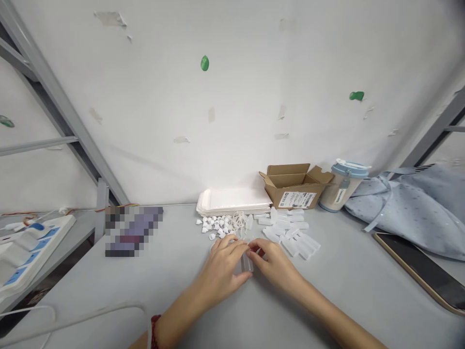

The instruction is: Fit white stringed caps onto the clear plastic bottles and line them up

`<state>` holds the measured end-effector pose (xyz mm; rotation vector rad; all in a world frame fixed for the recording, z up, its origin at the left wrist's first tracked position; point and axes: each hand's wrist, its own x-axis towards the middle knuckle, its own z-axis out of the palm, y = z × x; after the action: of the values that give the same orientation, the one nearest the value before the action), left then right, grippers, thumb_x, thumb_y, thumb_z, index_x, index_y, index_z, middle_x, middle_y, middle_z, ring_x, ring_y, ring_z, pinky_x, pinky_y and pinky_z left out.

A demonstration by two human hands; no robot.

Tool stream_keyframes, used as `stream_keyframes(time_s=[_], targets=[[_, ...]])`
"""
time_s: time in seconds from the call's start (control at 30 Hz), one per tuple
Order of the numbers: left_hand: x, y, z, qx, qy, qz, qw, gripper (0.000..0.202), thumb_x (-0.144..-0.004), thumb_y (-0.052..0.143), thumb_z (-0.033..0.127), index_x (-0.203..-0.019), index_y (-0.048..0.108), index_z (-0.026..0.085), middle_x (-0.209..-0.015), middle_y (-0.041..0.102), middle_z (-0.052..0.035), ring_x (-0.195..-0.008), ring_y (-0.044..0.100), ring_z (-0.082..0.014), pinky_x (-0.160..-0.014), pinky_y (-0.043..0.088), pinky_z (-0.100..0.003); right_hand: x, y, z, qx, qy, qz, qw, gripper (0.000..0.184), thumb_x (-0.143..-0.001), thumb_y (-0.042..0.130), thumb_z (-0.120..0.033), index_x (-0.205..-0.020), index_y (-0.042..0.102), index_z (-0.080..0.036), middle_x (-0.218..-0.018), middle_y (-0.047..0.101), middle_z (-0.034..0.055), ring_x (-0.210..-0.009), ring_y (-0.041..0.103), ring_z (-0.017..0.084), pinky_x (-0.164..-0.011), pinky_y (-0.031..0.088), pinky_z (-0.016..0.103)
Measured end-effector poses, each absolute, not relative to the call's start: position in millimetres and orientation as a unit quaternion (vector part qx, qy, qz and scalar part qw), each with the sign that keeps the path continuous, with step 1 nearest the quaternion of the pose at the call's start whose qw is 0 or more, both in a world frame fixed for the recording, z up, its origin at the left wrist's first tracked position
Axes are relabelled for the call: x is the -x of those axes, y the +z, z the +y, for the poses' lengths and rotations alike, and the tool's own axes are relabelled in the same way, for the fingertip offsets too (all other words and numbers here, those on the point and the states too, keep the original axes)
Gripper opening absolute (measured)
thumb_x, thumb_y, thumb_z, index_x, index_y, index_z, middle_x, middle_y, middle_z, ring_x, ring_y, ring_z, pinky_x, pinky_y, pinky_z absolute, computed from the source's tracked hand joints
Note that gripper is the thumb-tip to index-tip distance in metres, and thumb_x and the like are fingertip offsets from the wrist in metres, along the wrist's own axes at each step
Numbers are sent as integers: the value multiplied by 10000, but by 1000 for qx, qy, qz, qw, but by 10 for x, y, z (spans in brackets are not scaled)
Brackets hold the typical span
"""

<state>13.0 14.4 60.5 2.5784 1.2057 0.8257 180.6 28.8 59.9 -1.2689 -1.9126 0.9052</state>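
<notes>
My left hand [222,270] and my right hand [275,264] meet at the middle of the grey table [174,295], fingers curled together around a small clear plastic vial [247,263]. Just beyond them lie several small white caps [216,226], a tangle of thin white strings [239,221] and a heap of clear plastic vials [292,235]. Both hands look closed on the same vial; the exact pinch is partly hidden by the fingers.
A stack of white trays [232,201] and an open cardboard box [296,186] stand by the wall. A lidded cup [343,186], blue cloth [417,208] and a phone [421,269] lie at right. A power strip [25,247] sits far left.
</notes>
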Motion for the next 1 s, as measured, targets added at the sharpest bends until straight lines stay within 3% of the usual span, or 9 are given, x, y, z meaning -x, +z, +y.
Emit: stream_keyframes(time_s=[0.5, 1.0], targets=[[-99, 602, 101, -874, 217, 423, 106, 438, -731, 615, 173, -1149, 491, 212, -1142, 594, -61, -1195, 404, -302, -954, 373, -456, -1788, 562, 286, 493, 304, -764, 286, 207, -811, 479, -180, -885, 670, -150, -835, 670, 85, -749, 598, 211, -659, 424, 309], [-15, 634, 137, -868, 173, 450, 120, 441, -734, 645, 271, -1141, 482, 218, -1180, 566, -30, -1240, 330, -284, -990, 323, -418, -1771, 508, 311, 486, 342, -745, 303, 153, -775, 509, -168, -884, 615, -155, -817, 647, 44, -683, 581, 158, -600, 431, 265]])
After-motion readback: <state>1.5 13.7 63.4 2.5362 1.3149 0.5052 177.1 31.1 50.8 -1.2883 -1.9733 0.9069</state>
